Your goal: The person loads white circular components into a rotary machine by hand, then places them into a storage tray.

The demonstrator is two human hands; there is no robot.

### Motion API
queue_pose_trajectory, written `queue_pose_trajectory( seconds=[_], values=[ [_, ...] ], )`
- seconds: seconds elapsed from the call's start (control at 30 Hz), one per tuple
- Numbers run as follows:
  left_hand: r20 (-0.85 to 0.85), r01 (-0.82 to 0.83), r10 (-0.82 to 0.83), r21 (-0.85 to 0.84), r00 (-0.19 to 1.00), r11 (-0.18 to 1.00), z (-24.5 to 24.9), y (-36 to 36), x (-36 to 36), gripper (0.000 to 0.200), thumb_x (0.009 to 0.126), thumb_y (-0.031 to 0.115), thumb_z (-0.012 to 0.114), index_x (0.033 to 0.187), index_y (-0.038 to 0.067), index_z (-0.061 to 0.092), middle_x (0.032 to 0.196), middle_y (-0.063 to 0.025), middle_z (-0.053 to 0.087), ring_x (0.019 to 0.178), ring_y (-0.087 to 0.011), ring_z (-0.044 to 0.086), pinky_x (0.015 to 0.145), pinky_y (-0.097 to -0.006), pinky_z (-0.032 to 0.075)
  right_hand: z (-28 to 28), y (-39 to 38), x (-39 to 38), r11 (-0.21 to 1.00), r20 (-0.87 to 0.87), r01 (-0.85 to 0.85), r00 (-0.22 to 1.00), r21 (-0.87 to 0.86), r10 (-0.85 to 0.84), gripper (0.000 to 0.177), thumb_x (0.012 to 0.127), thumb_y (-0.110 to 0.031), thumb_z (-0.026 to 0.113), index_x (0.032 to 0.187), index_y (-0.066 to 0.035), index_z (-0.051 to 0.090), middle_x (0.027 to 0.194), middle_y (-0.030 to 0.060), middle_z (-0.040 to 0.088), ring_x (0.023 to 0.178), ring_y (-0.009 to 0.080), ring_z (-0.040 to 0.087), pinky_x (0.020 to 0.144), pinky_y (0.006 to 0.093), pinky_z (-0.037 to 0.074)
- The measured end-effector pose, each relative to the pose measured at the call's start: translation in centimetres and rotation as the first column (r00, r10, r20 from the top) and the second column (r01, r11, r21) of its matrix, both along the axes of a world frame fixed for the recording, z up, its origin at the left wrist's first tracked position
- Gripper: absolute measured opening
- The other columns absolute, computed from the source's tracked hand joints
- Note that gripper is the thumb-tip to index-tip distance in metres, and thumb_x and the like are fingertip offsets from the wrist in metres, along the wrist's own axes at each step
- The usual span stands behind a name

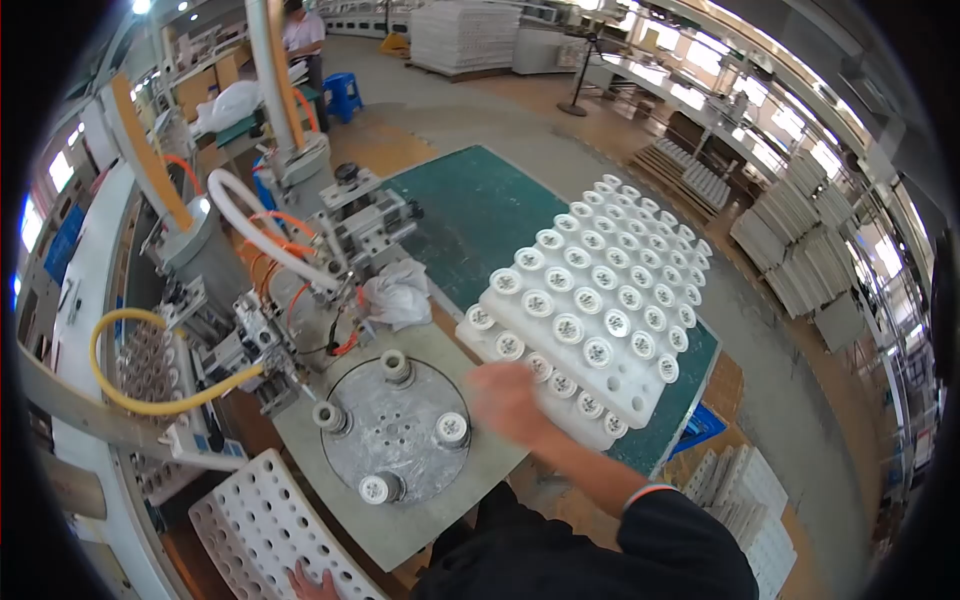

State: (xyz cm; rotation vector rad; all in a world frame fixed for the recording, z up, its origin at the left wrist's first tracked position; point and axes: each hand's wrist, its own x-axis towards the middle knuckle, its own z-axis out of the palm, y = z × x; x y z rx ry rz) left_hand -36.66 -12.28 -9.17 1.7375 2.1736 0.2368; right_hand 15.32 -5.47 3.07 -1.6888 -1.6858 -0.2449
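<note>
With our left hand spread on the tray, probably to steady it, we have our right hand, whose blurred grip we cannot tell, near the disc, where holders keep caps upright.

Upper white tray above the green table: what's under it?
Another white tray, with round white parts along its exposed edge. Whatever else lies beneath the upper tray is covered.

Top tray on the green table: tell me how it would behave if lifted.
The top tray looks stiff, its edges running straight. With rows of round white parts aboard, it is probably heavy. Those stand proud of it, so a tilt might tip some.
</note>
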Motion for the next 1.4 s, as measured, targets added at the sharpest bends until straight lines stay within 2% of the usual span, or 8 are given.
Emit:
queue_pose_trajectory(
  seconds=[0.07, 0.17, 0.33, 0.63, 0.73, 0.8, 1.03, 1.4],
  values=[
    [0.083, -0.088, 0.073, 0.193, 0.994, 0.977, -0.5, -0.7, -0.1, 0.071, 0.068, 0.017, 0.072, 0.132, 0.005, 0.046, 0.137, -0.0293, 0.036, 0.126, -0.0435, 0.034, 0.103, -0.0494, 0.03, 2.3, -2.1, 6.0, 0.956, 0.059, 0.29, 0.955, 0.039, -0.292, 0.035, 0.07, -0.016, 0.069, 0.104, -0.009, 0.064, 0.103, 0.0094, 0.062, 0.097, 0.03, 0.055, 0.085, 0.0437, 0.036],
    [0.129, -0.115, 0.099, 0.124, 0.987, 0.986, -0.1, -1.0, -0.2, 0.07, 0.069, 0.016, 0.072, 0.133, 0.01, 0.045, 0.14, -0.0251, 0.033, 0.13, -0.0405, 0.03, 0.106, -0.0491, 0.023, 5.5, -4.2, 9.7, 0.865, 0.265, 0.495, 0.847, -0.077, -0.461, 0.052, 0.074, -0.028, 0.07, 0.12, -0.009, 0.055, 0.113, 0.0117, 0.057, 0.102, 0.0308, 0.052, 0.085, 0.0432, 0.036],
    [0.145, -0.177, 0.158, 0.131, 0.977, 0.975, 0.7, -0.9, 0.9, 0.069, 0.069, 0.018, 0.073, 0.132, 0.011, 0.046, 0.14, -0.0232, 0.033, 0.128, -0.041, 0.031, 0.106, -0.0481, 0.027, 3.6, -4.1, 10.7, 0.872, 0.204, 0.443, 0.891, -0.206, -0.405, 0.066, 0.08, -0.031, 0.067, 0.137, -0.01, 0.041, 0.118, 0.0177, 0.053, 0.107, 0.0344, 0.051, 0.088, 0.0433, 0.04],
    [0.151, -0.18, 0.159, 0.132, 0.976, 0.975, 1.6, -0.9, 1.4, 0.069, 0.067, 0.021, 0.075, 0.13, 0.012, 0.048, 0.139, -0.0215, 0.035, 0.127, -0.0396, 0.032, 0.105, -0.0476, 0.028, 6.8, -4.0, 10.9, 0.906, 0.103, 0.316, 0.949, -0.283, -0.299, 0.055, 0.079, -0.02, 0.068, 0.127, -0.005, 0.049, 0.108, 0.0165, 0.057, 0.101, 0.0347, 0.055, 0.084, 0.0398, 0.044],
    [0.138, -0.18, 0.161, 0.14, 0.977, 0.974, 1.2, -1.0, 1.3, 0.069, 0.067, 0.02, 0.076, 0.13, 0.014, 0.048, 0.14, -0.0206, 0.035, 0.127, -0.04, 0.033, 0.104, -0.0473, 0.029, 7.8, -5.0, 7.8, 0.955, -0.176, 0.276, 0.94, -0.108, -0.292, 0.055, 0.076, -0.007, 0.068, 0.127, -0.002, 0.049, 0.115, 0.015, 0.054, 0.102, 0.0286, 0.054, 0.091, 0.0352, 0.042],
    [0.12, -0.177, 0.162, 0.123, 0.979, 0.977, 1.5, -0.8, 1.3, 0.069, 0.067, 0.021, 0.077, 0.13, 0.014, 0.049, 0.14, -0.0202, 0.035, 0.125, -0.0408, 0.034, 0.104, -0.0472, 0.031, 6.4, -4.9, 4.1, 0.961, -0.317, 0.112, 0.929, -0.252, -0.191, 0.056, 0.074, -0.009, 0.069, 0.126, -0.002, 0.049, 0.113, 0.0151, 0.055, 0.103, 0.0291, 0.055, 0.09, 0.0353, 0.043],
    [0.128, -0.165, 0.155, 0.077, 0.98, 0.983, 3.0, -1.6, 2.8, 0.07, 0.067, 0.024, 0.078, 0.13, 0.015, 0.049, 0.14, -0.0203, 0.036, 0.124, -0.0409, 0.036, 0.103, -0.0469, 0.032, -5.4, -0.9, -2.7, 0.879, -0.283, -0.232, 0.952, -0.416, 0.117, 0.059, 0.071, -0.019, 0.073, 0.125, -0.012, 0.051, 0.099, 0.013, 0.057, 0.09, 0.0343, 0.057, 0.078, 0.0418, 0.045],
    [0.135, -0.18, 0.163, 0.12, 0.977, 0.976, 2.3, -2.9, 3.8, 0.07, 0.066, 0.024, 0.078, 0.129, 0.018, 0.05, 0.14, -0.0173, 0.036, 0.124, -0.0395, 0.035, 0.103, -0.0476, 0.032, -9.3, -2.0, -3.5, 0.858, -0.124, -0.098, 0.991, -0.504, 0.041, 0.078, 0.069, -0.022, 0.076, 0.136, -0.013, 0.039, 0.096, 0.0118, 0.056, 0.094, 0.0311, 0.054, 0.078, 0.0418, 0.043]
  ],
)
